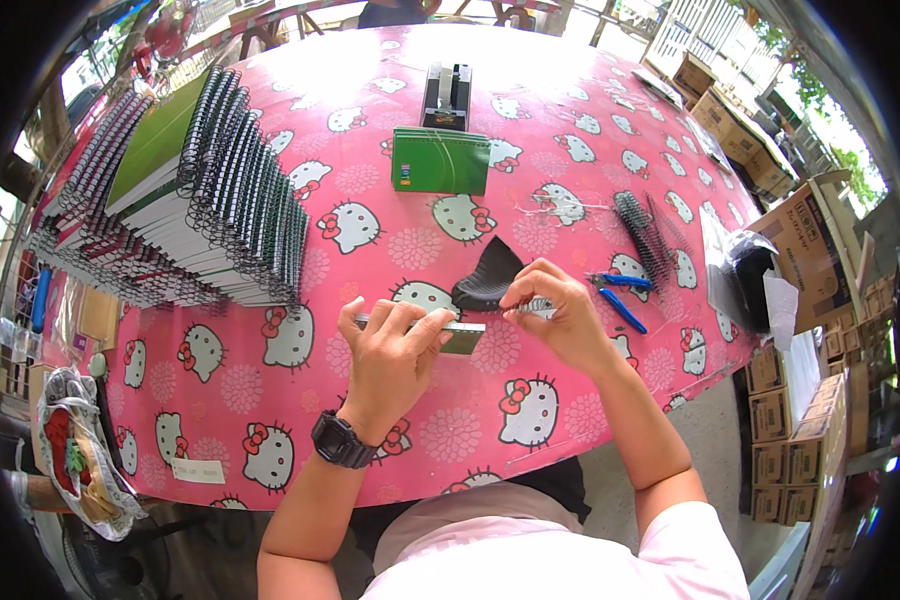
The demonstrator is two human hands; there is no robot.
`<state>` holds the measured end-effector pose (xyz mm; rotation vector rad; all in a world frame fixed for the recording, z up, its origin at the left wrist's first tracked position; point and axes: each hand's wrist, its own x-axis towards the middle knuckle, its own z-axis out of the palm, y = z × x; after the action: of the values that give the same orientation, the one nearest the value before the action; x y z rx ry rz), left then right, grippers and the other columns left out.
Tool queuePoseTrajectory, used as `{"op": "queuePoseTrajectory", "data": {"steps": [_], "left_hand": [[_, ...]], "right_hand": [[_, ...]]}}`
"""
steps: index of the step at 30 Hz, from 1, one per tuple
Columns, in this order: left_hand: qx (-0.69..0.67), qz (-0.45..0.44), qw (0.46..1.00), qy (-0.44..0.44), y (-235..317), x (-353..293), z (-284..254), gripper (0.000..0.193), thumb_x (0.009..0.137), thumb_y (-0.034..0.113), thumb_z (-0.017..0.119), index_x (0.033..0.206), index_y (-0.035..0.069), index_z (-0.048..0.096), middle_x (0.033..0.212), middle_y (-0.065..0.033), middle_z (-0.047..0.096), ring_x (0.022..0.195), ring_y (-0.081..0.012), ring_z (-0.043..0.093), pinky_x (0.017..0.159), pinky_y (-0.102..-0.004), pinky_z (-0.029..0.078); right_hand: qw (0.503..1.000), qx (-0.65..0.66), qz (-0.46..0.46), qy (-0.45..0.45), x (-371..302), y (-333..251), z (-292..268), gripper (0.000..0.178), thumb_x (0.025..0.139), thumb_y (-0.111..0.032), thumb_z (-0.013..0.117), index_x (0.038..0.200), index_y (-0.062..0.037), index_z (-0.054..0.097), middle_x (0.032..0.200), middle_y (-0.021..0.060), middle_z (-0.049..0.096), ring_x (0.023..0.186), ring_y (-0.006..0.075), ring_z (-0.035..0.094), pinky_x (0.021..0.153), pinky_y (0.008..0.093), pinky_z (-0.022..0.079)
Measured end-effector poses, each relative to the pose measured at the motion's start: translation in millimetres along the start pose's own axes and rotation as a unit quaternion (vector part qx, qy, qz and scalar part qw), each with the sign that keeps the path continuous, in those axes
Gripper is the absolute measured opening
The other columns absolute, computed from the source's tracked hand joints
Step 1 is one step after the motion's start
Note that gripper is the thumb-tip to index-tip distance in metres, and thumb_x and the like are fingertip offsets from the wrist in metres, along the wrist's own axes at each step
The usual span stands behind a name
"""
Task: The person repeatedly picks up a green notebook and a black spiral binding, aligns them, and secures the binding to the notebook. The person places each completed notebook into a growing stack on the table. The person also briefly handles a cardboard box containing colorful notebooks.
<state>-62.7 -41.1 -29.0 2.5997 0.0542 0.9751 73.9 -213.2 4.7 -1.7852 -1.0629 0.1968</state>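
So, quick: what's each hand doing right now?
Left hand: closed, holding a small booklet.
Right hand: closed, pinching what looks like a wire coil.

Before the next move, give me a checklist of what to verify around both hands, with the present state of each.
1. Left hand has the small pad: ok, fingers at its far edge.
2. Right hand grip: cannot tell; the fingers are bent in a pinch, but what sits between them is too small to make out.
3. Black piece clear of the right fingertips: cannot tell; it lies right beside them.
4. Pliers free on the table: ok, right of the right hand, blue handles spread.
5. Loose coils clear of both hands: ok, beyond the pliers.
6. Notebook stack clear of the left hand: ok, apart at the left.
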Motion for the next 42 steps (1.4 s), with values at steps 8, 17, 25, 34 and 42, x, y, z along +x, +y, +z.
{"op": "queuePoseTrajectory", "data": {"steps": [8,17,25,34,42], "left_hand": [[0.001,0.000,1.000,-0.001,0,-1,0,0.015,0.081,0.018,0.067,0.096,0.017,0.069,0.079,0.0035,0.058,0.080,-0.0129,0.053,0.096,-0.0408,0.023],[-0.004,-0.009,1.000,-0.005,2,-1,-3,0.018,0.079,0.018,0.069,0.097,0.017,0.069,0.081,0.0033,0.059,0.082,-0.0140,0.054,0.095,-0.0413,0.024],[-0.068,0.040,0.995,-0.058,19,-4,1,0.026,0.076,0.018,0.069,0.101,0.015,0.063,0.087,0.0016,0.060,0.084,-0.0179,0.054,0.090,-0.0392,0.028],[-0.092,0.037,0.991,-0.086,22,4,-7,0.014,0.085,0.026,0.061,0.089,0.013,0.061,0.081,-0.0001,0.059,0.082,-0.0192,0.055,0.099,-0.0440,0.021],[-0.042,0.055,0.989,-0.128,13,9,-18,0.024,0.075,0.032,0.071,0.089,0.014,0.063,0.084,0.0007,0.059,0.088,-0.0195,0.055,0.103,-0.0489,0.018]], "right_hand": [[0.989,-0.009,-0.081,-0.124,-1,2,-9,0.022,0.072,0.008,0.067,0.089,-0.0052,0.065,0.085,0.0043,0.059,0.080,0.0184,0.059,0.069,0.0303,0.048],[0.992,-0.029,-0.013,-0.122,-9,-11,-7,0.028,0.089,-0.014,0.060,0.116,-0.0052,0.057,0.078,0.0082,0.061,0.073,0.0176,0.059,0.066,0.0310,0.047],[0.976,0.067,0.092,-0.184,-12,-17,-4,0.032,0.093,-0.007,0.051,0.124,-0.0064,0.049,0.073,0.0076,0.060,0.063,0.0155,0.058,0.060,0.0295,0.047],[0.969,-0.235,0.001,-0.077,37,52,-6,0.072,0.070,-0.043,0.074,0.127,-0.0083,0.049,0.139,0.0201,0.037,0.127,0.0394,0.033,0.103,0.0495,0.032],[0.936,-0.321,-0.008,-0.142,38,52,11,0.083,0.061,-0.054,0.074,0.126,-0.0086,0.052,0.141,0.0228,0.034,0.126,0.0395,0.036,0.102,0.0486,0.032]]}}
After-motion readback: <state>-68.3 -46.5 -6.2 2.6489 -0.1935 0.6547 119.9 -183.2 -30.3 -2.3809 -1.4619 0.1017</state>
